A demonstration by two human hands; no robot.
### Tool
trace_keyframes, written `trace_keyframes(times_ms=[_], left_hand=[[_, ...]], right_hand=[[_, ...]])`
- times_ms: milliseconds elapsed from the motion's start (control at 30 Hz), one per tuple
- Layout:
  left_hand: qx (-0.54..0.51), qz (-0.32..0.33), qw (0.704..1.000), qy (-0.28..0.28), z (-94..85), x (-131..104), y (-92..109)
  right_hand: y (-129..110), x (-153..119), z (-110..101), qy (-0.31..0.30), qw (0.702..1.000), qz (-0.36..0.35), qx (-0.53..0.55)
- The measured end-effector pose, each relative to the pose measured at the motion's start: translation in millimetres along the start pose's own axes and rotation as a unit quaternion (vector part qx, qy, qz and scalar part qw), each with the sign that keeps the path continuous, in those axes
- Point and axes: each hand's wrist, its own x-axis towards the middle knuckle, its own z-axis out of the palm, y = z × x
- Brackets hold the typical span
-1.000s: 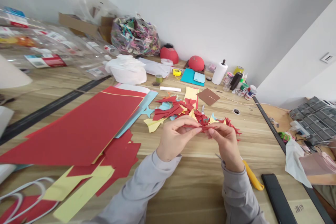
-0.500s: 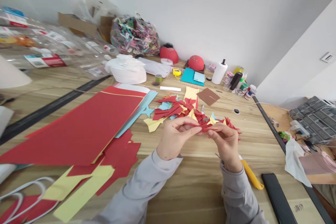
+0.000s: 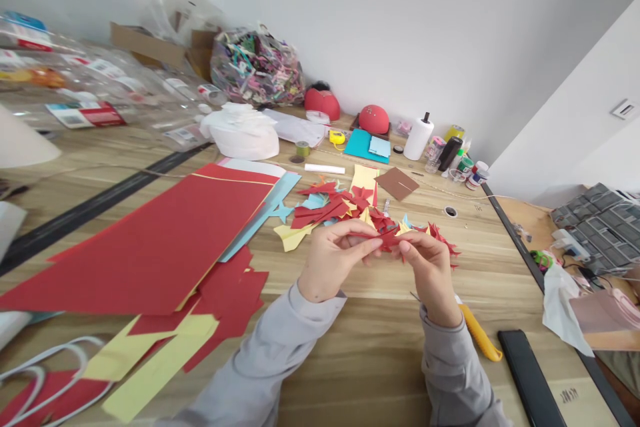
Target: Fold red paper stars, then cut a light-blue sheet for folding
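Between my two hands is a small folded piece of red paper (image 3: 388,239), held just above the table. My left hand (image 3: 336,257) pinches its left end between thumb and fingers. At the other end, the thumb and fingertips of my right hand (image 3: 428,270) are closed on it too. Its exact shape is partly hidden by my fingers. Right behind my hands lies a pile of folded paper pieces (image 3: 325,210), mostly red with some yellow and light blue. A light-blue paper star (image 3: 281,212) rests at the pile's left.
Large red paper sheets (image 3: 150,247) and yellow strips (image 3: 160,373) cover the left side. By my right wrist lie a yellow-handled cutter (image 3: 480,333) and a black flat object (image 3: 530,377). Brown paper (image 3: 397,183), a tape measure (image 3: 337,138) and bottles (image 3: 451,152) stand farther back.
Both hands stay nearly in place. The fingers have shifted slightly on the red paper, and a little more of it shows between my thumbs.
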Motion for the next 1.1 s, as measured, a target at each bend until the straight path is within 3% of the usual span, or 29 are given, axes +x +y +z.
trace_keyframes(times_ms=[167, 567, 767, 900, 1100], left_hand=[[0.014, 0.033, 0.999, -0.015, -1.3, -0.6, -2.2], [0.159, 0.223, 0.961, -0.049, -1.4, -5.4, 2.8], [0.161, 0.231, 0.958, -0.061, -1.2, -7.1, 2.0], [0.151, 0.197, 0.968, -0.043, -2.5, -5.5, 2.2], [0.096, 0.103, 0.99, -0.015, -4.1, -0.8, 0.9]], right_hand=[[0.5, 0.6, 0.2, 0.021, 0.999, 0.008, 0.031], [-4.4, 2.3, 6.4, 0.03, 0.977, 0.102, 0.186], [-4.5, 0.1, 8.8, 0.059, 0.983, 0.092, 0.15], [-2.9, -1.0, 8.8, 0.049, 0.99, 0.041, 0.127], [-1.2, -2.2, 4.7, 0.103, 0.981, -0.155, -0.047]])
